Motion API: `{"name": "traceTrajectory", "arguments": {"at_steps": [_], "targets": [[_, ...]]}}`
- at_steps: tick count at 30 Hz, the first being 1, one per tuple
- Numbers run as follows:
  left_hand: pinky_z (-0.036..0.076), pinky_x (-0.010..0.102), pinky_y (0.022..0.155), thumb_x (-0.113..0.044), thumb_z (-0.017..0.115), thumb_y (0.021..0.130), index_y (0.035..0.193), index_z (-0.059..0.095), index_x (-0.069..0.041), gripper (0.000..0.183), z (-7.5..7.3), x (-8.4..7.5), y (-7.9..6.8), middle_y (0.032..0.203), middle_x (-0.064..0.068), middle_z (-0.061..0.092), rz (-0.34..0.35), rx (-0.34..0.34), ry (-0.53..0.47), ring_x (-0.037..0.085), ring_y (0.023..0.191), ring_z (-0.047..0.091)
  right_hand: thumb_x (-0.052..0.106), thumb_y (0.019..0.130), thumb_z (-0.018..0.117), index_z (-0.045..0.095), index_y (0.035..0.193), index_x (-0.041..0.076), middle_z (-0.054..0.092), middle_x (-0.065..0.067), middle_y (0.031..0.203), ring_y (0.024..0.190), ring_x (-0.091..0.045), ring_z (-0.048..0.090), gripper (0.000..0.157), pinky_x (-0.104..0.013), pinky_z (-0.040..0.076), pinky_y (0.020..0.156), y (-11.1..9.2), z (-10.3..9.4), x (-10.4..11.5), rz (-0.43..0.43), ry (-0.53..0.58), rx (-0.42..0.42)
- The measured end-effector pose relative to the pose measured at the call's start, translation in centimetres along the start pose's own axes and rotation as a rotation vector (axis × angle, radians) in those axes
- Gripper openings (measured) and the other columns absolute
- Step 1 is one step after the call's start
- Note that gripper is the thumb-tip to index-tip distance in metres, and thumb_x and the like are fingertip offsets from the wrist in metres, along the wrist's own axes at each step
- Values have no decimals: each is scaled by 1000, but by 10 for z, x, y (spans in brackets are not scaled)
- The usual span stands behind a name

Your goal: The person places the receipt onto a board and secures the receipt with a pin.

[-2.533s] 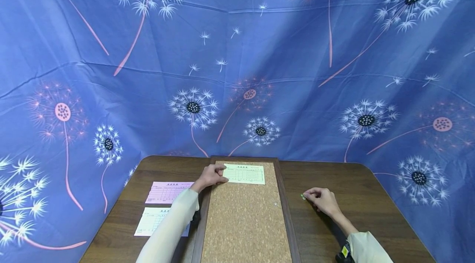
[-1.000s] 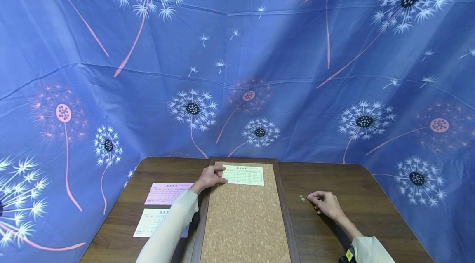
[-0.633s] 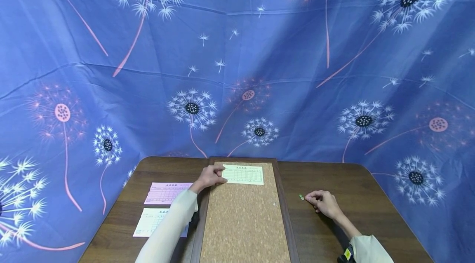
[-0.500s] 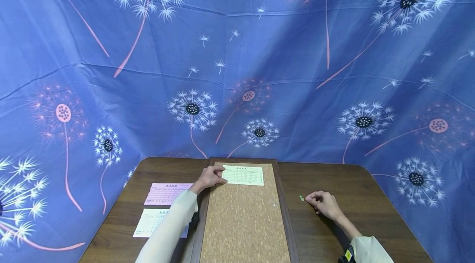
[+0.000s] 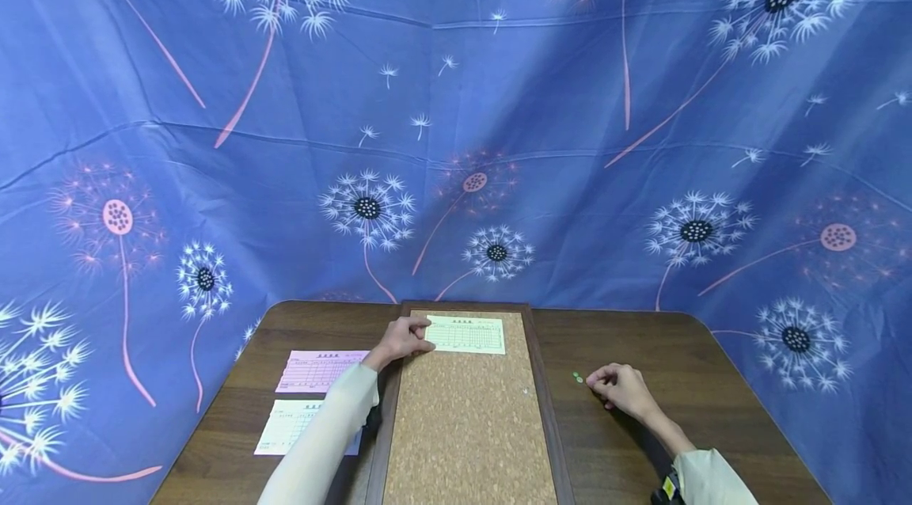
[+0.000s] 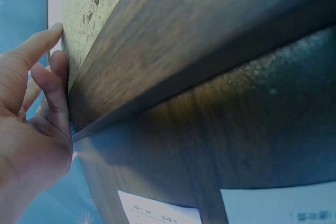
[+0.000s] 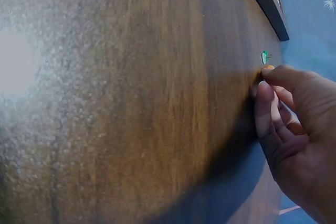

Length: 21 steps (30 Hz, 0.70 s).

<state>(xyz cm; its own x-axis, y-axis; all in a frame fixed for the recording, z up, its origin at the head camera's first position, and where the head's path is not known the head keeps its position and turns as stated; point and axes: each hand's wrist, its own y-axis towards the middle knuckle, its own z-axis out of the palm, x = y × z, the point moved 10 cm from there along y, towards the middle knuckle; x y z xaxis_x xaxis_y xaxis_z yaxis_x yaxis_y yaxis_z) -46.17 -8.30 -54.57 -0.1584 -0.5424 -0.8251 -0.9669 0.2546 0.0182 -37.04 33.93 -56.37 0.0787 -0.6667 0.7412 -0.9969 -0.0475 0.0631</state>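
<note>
A pale green printed slip [image 5: 465, 335] lies on the upper part of the cork board [image 5: 470, 426]. My left hand [image 5: 404, 337] rests at the slip's left end, thumb and index finger spread along that edge; in the left wrist view, this hand [image 6: 34, 93] touches the board's framed side. Right of the board, my right hand [image 5: 624, 388] is low over the table with thumb and index together. The right wrist view has that hand [image 7: 296, 114] pinching a small orange thumbtack [image 7: 268, 67], mostly hidden by the fingertips. Just beyond them are green thumbtacks [image 5: 577, 377].
On the table's left side lie a pink slip [image 5: 321, 370] and a white slip [image 5: 285, 430], partly covered by the left sleeve. The board's dark wooden frame [image 5: 549, 410] stands raised from the table. A blue patterned cloth [image 5: 570, 252] hangs behind.
My right hand has drawn back slightly from the green thumbtacks, toward the right, and has since stayed nearly still. The left hand and green slip have kept their place.
</note>
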Motion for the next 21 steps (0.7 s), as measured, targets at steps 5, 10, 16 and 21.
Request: {"name": "traceTrajectory", "arguments": {"at_steps": [5, 10, 16, 21], "targets": [[45, 20, 52, -7, 86, 79, 128, 67, 5, 54, -1, -1, 1, 83, 8, 65, -4, -4, 3, 6, 57, 50, 2, 88, 72, 76, 87, 0, 72, -6, 77, 54, -9, 62, 4, -24, 56, 49, 2, -1, 1, 0, -14, 8], [45, 20, 53, -8, 85, 80, 128, 67, 5, 54, 0, -1, 1, 83, 8, 64, -1, 5, 5, 6, 57, 50, 3, 86, 74, 76, 83, 0, 73, -6, 75, 53, -11, 64, 5, -25, 56, 48, 4, -1, 5, 6, -30, 21], [46, 20, 53, -9, 85, 80, 129, 67, 4, 54, 0, 0, 0, 84, 8, 65, 0, 13, 18, 6, 57, 50, 3, 85, 73, 75, 81, -1, 73, -7, 74, 54, -12, 65, 6, -26, 56, 49, 5, 1, 7, 7, -28, 56], [45, 20, 53, -9, 85, 80, 130, 66, 4, 55, 0, -1, 0, 84, 8, 64, -2, 16, 24, 6, 58, 50, 4, 89, 73, 76, 86, 1, 72, -7, 76, 57, -9, 63, 6, -24, 56, 50, 1, 1, 7, -9, -25, 71]]}}
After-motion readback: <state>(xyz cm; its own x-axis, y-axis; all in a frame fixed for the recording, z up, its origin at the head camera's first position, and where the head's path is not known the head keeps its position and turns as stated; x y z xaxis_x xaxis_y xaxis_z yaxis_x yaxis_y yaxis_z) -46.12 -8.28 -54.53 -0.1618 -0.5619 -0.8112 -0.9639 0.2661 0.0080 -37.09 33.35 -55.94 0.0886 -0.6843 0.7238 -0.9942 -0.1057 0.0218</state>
